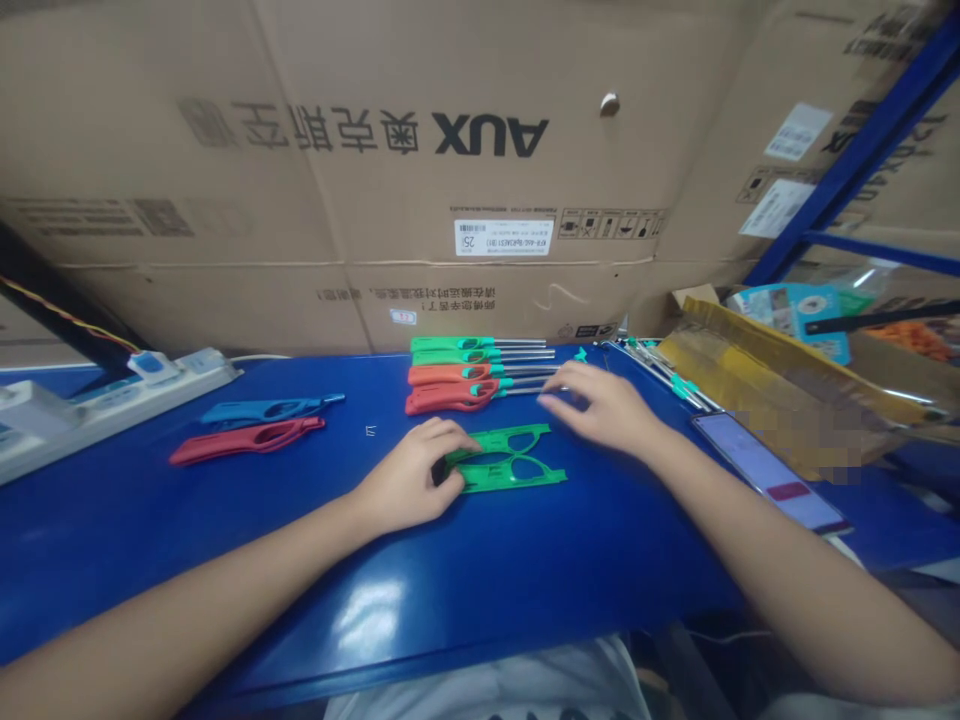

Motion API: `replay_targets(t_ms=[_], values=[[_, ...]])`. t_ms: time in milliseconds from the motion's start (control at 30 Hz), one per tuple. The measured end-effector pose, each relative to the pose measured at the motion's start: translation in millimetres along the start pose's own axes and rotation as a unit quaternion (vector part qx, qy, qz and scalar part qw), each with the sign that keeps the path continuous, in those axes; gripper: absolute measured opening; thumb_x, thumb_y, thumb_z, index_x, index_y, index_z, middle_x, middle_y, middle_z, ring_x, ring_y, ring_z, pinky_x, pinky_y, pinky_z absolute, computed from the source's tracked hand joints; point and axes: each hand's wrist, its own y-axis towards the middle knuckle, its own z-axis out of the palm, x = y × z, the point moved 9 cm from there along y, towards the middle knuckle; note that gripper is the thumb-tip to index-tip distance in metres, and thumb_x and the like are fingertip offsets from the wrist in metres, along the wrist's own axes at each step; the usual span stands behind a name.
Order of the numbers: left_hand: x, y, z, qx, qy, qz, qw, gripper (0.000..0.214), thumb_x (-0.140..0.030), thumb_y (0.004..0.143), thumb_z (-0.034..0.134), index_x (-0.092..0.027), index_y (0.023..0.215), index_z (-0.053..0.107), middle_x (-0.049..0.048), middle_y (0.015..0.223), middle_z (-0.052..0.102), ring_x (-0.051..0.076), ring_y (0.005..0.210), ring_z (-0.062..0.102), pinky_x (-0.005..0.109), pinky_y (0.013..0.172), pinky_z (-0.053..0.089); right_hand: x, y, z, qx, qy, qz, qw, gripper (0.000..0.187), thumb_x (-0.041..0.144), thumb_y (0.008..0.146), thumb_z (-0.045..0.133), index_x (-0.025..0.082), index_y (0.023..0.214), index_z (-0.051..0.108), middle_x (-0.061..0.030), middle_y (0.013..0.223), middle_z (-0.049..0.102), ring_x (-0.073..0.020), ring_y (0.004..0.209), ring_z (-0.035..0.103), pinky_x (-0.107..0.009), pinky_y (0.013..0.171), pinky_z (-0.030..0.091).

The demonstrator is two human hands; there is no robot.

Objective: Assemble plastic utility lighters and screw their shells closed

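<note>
Two green plastic lighter shells [510,458] lie side by side on the blue table [300,540] in front of me. My left hand [409,478] rests on their left end with curled fingers pressing on them. My right hand [600,405] hovers just behind the shells with its fingers stretched out towards a row of assembled green and red lighters [457,372] with metal tubes. It holds nothing that I can see.
A blue shell [262,410] and a red shell [244,440] lie at the left. A white power strip [112,395] sits at the far left. A phone [769,470] and a yellow-lined box [795,400] are at the right. Large cardboard boxes [450,180] wall off the back.
</note>
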Motion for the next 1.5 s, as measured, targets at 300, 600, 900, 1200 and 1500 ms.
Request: replay_targets(t_ms=[300, 600, 900, 1200, 1500], values=[[1, 0, -2.7, -0.012, 0.008, -0.008, 1.000, 0.038, -0.006, 0.075, 0.053, -0.020, 0.106, 0.071, 0.0070, 0.108, 0.071, 0.025, 0.101, 0.065, 0.040, 0.092, 0.055, -161, -33, -39, 0.045, -0.199, 0.421, 0.884, 0.036, 0.028, 0.080, 0.066, 0.012, 0.113, 0.069, -0.0272, 0.122, 0.063, -0.0438, 0.120, 0.055, -0.052, 0.086, 0.052], [2, 0, -3.0, -0.017, 0.021, -0.016, 1.000, 0.035, -0.006, 0.074, 0.054, -0.019, 0.103, 0.069, 0.0066, 0.104, 0.070, 0.024, 0.100, 0.065, 0.038, 0.090, 0.055, -171, -36, -21, 0.100, -0.175, 0.473, 0.857, 0.036, 0.016, 0.076, 0.064, 0.015, 0.111, 0.070, -0.0246, 0.117, 0.068, -0.0369, 0.114, 0.065, -0.045, 0.084, 0.055], [3, 0, -0.6, 0.000, 0.061, -0.012, 0.998, 0.034, -0.007, 0.077, 0.054, -0.020, 0.106, 0.067, 0.0068, 0.106, 0.068, 0.025, 0.100, 0.064, 0.039, 0.091, 0.054, -164, -37, -30, 0.039, -0.109, 0.472, 0.874, 0.033, 0.028, 0.079, 0.060, 0.016, 0.110, 0.064, -0.0228, 0.115, 0.068, -0.0383, 0.104, 0.067, -0.044, 0.078, 0.052], [7, -3, -3.8, 0.040, 0.168, -0.032, 0.985, 0.033, -0.006, 0.075, 0.051, -0.019, 0.104, 0.062, 0.0089, 0.105, 0.066, 0.029, 0.102, 0.062, 0.044, 0.091, 0.053, -126, -10, -28, -0.048, 0.083, 0.337, 0.937, 0.009, 0.028, 0.078, 0.055, 0.023, 0.082, 0.048, 0.0001, 0.067, 0.058, -0.0161, 0.059, 0.053, -0.026, 0.056, 0.040], [7, -2, -14.1, 0.048, 0.210, -0.051, 0.975, 0.028, -0.007, 0.078, 0.051, -0.018, 0.101, 0.062, 0.0090, 0.103, 0.068, 0.029, 0.098, 0.063, 0.043, 0.085, 0.051, -1, -1, -2, 0.054, 0.294, 0.021, 0.954, 0.034, 0.053, 0.094, 0.055, 0.020, 0.096, 0.061, -0.0003, 0.081, 0.059, -0.0134, 0.072, 0.053, -0.027, 0.069, 0.045]])
